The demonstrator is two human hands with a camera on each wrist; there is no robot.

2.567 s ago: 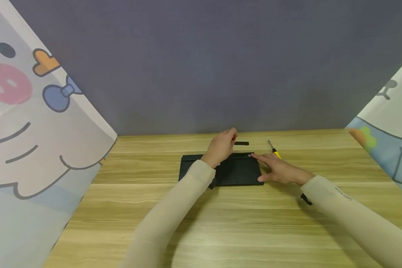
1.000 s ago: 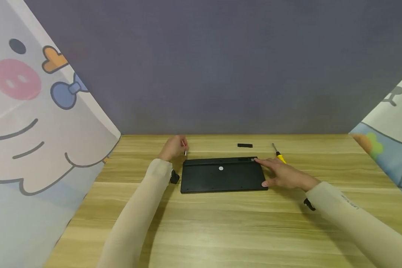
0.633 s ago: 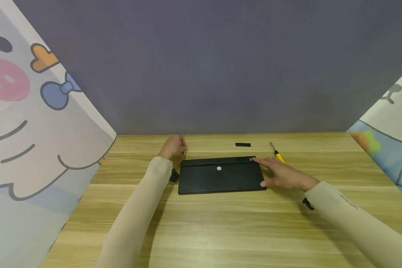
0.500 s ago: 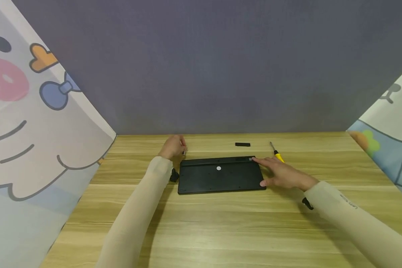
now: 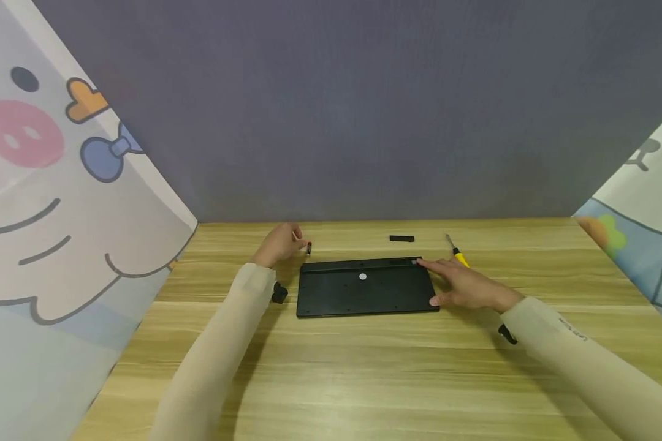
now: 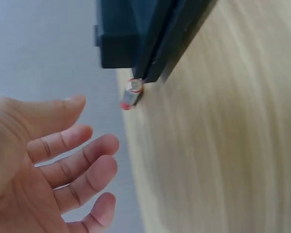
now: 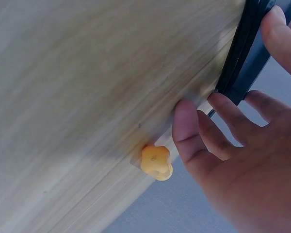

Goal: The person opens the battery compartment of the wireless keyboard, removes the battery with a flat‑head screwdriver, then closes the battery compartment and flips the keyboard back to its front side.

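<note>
A black keyboard (image 5: pixel 366 295) lies on the wooden table, its underside facing up, with a round white sticker near the middle. My right hand (image 5: pixel 463 285) rests at its right end, fingertips at the back corner and thumb on the side edge. Just past the keyboard's back left corner lies a small red-tipped battery (image 5: pixel 309 248). My left hand (image 5: pixel 278 245) is beside it, fingertips close to it in the head view. In the left wrist view the fingers are relaxed and apart from the battery (image 6: pixel 132 93).
A thin black cover strip (image 5: pixel 401 238) lies behind the keyboard. To its right is a screwdriver (image 5: pixel 459 254) with a yellow handle, whose end shows in the right wrist view. A grey panel (image 5: pixel 331 122) rises along the table's back edge.
My left hand moved from over the keyboard to its back left with the battery, set it on the table, let go and drew slightly left. The right hand stays on the keyboard's right end.
</note>
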